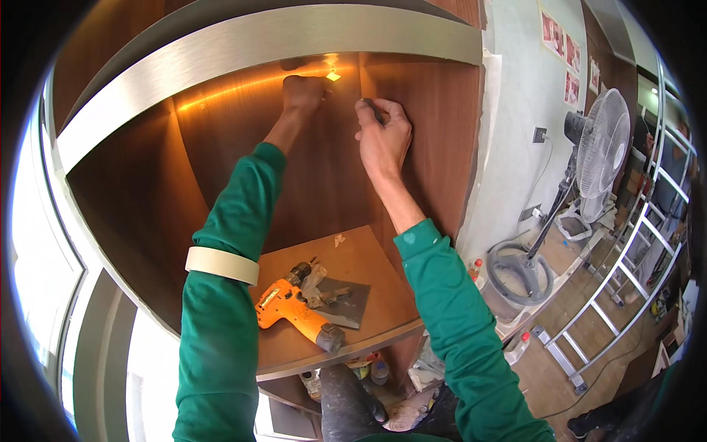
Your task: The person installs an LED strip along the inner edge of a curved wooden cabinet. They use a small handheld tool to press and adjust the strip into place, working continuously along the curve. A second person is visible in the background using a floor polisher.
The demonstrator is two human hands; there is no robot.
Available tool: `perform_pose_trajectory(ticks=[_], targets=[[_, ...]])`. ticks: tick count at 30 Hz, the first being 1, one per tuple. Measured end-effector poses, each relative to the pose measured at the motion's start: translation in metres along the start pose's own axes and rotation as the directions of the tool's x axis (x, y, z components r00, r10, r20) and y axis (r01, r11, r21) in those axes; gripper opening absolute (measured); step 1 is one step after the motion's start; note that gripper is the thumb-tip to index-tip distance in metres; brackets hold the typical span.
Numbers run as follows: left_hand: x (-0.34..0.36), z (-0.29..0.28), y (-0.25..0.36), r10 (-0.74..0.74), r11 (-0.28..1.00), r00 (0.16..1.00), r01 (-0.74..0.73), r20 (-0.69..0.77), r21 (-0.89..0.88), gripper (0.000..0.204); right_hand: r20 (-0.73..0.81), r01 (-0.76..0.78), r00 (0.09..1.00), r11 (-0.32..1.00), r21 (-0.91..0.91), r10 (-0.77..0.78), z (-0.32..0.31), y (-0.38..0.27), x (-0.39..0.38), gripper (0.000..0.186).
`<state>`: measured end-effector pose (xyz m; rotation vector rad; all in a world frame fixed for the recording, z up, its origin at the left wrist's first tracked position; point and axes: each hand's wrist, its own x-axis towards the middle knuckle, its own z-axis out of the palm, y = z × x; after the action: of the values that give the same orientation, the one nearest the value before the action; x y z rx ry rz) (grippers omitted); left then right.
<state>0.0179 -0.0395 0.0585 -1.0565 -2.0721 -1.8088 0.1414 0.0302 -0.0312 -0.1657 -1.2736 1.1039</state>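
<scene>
Left hand (pixel 303 92): raised beside a bright yellow spot (pixel 333 76), fingers curled; from where I stand, I cannot tell whether it grips anything.
Right hand (pixel 387 140): thumb and fingers closed around a small dark object (pixel 378 112), held up near the left hand, apart from it, presumably to stay within reach of the work.
Amber light line (pixel 250 88): along the cabinet's upper back panel (pixel 309 177), below the metal band (pixel 243 38).
Tape roll (pixel 222 265): worn around the left sleeve, likely because both hands are occupied overhead.
Orange drill (pixel 294 306): laid on its side on the shelf (pixel 353 247), base toward the front edge, probably for easy pickup.
</scene>
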Motion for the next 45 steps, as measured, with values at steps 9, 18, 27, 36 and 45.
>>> perform_pose_trajectory(ticks=[9,18,27,36,45], targets=[[0.016,0.007,-0.01,0.069,0.99,0.994,-0.079,-0.083,-0.115,0.019,0.049,0.074,0.996,0.997,0.033,-0.076,-0.004,0.005,-0.001,0.036],[0.03,0.043,-0.019,0.055,0.995,0.917,-0.086,-0.396,-0.06,0.025,0.033,-0.067,0.998,0.981,0.184,0.062,-0.004,-0.021,-0.014,0.03],[-0.001,0.033,-0.028,0.417,0.847,0.881,-0.286,-0.224,0.448,0.029,0.042,-0.02,0.999,1.0,-0.015,0.021,0.001,-0.011,-0.001,0.036],[-0.011,0.038,-0.048,0.616,0.719,0.754,-0.419,-0.228,0.554,0.028,0.042,0.035,0.998,0.999,0.042,-0.037,0.002,0.009,-0.005,0.038],[-0.025,0.052,-0.04,0.568,0.69,0.805,-0.352,-0.171,0.633,0.03,0.084,-0.059,0.996,0.979,0.197,0.043,-0.004,-0.003,-0.011,0.032]])
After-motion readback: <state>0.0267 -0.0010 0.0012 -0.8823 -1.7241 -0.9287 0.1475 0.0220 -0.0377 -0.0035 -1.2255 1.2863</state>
